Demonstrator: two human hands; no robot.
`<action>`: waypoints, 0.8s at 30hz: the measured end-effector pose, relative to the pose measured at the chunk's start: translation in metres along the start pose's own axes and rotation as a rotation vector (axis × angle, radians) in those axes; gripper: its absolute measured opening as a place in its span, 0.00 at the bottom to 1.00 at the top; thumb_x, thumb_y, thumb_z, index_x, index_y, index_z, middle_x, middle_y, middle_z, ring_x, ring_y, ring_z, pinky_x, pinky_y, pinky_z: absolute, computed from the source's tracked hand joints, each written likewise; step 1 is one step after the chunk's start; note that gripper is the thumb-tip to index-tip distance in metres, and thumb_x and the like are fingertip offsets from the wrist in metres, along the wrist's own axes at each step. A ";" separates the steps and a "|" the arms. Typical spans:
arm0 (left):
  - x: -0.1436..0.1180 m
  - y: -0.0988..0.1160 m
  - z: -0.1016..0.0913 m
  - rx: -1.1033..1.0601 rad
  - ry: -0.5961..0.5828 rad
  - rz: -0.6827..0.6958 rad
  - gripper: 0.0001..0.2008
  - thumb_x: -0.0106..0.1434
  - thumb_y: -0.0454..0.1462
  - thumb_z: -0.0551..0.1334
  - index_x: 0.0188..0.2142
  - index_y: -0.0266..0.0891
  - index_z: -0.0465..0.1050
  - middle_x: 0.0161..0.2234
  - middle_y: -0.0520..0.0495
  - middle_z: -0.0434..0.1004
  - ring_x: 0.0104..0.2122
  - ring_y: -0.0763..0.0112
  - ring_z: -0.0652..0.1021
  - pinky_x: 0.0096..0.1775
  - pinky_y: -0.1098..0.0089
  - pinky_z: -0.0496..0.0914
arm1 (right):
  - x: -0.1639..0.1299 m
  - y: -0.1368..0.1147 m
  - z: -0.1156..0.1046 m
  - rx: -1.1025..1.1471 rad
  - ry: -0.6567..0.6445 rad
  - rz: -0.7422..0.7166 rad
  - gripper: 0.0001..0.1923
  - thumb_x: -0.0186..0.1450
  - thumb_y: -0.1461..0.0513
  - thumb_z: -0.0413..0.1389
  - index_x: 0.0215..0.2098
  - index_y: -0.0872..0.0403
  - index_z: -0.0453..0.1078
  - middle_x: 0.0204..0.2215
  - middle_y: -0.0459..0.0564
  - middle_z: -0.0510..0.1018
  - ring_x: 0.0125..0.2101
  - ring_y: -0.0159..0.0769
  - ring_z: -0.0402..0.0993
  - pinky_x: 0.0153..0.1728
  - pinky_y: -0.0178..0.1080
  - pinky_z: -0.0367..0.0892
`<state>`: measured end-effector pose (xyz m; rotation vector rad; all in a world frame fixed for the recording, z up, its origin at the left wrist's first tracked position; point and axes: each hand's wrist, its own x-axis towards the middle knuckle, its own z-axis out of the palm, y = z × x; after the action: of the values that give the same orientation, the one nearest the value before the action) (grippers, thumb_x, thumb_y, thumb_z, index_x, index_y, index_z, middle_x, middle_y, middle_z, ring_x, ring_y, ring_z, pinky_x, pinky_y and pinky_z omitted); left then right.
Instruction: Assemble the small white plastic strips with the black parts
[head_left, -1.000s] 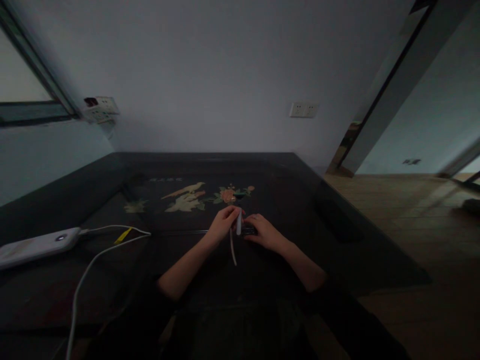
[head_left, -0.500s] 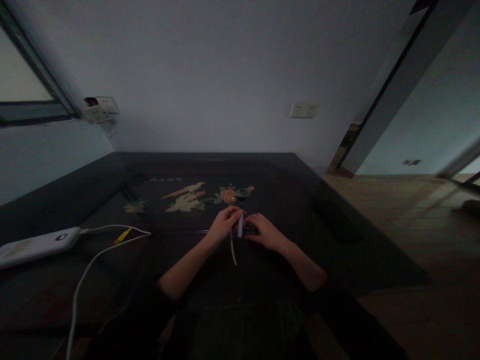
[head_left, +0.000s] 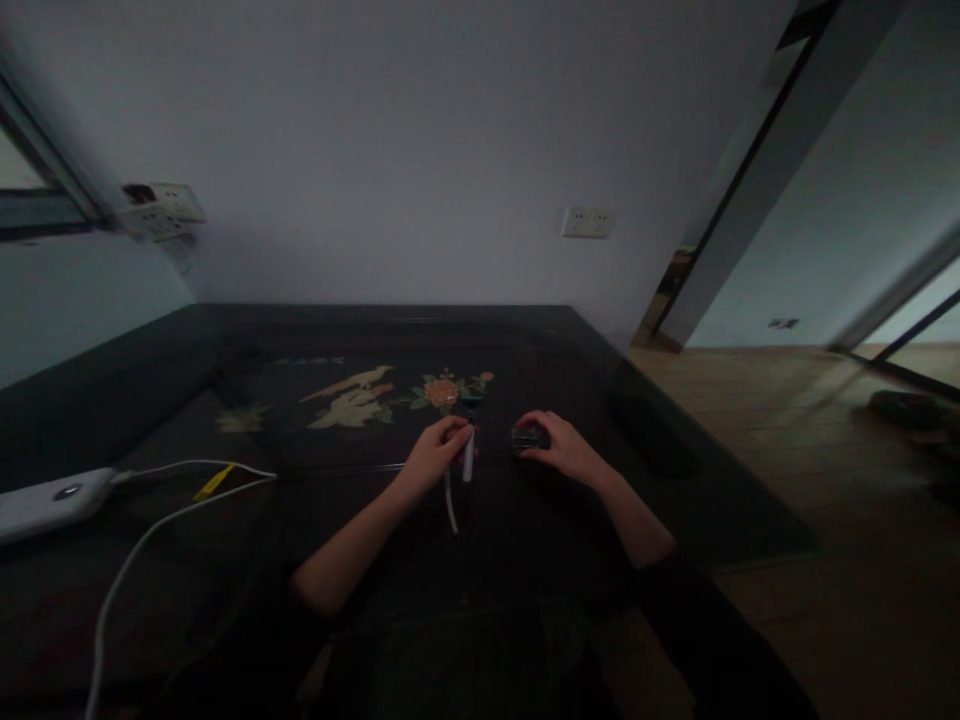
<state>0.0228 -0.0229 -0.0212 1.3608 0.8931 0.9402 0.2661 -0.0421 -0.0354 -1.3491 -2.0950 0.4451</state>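
Worktop (head_left: 525,345), off near edge: apart-holding step, left hand (head_left: 431,450) gripping white-handled tool (head_left: 469,458), right hand (head_left: 566,447) small object (head_left: 526,438); next likely needs steadiness.

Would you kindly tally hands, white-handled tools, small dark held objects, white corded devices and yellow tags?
Left hand and right hand: 2
White-handled tool: 1
Small dark object: 1
White corded device: 1
Yellow tag: 1
Total: 6

Two hands (head_left: 431,453) are holding one white-handled tool (head_left: 469,458) and one dark block (head_left: 526,438); one pale strip (head_left: 451,507) is showing nearby. One table (head_left: 540,530) is carrying one white device (head_left: 52,503) and one yellow tag (head_left: 214,482) at left; one double socket (head_left: 589,222) is showing on the far wall (head_left: 390,150), right of center.
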 end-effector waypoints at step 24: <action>-0.004 -0.009 0.007 0.229 -0.093 0.001 0.12 0.57 0.44 0.60 0.32 0.37 0.63 0.21 0.51 0.74 0.17 0.77 0.68 0.22 0.75 0.62 | -0.033 0.038 -0.038 -0.015 -0.073 0.153 0.17 0.54 0.61 0.62 0.41 0.53 0.68 0.39 0.49 0.74 0.40 0.39 0.70 0.43 0.42 0.63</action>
<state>0.0281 -0.0293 -0.0303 1.5868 0.9501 0.7861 0.3271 -0.0567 -0.0383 -1.5293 -2.0649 0.5512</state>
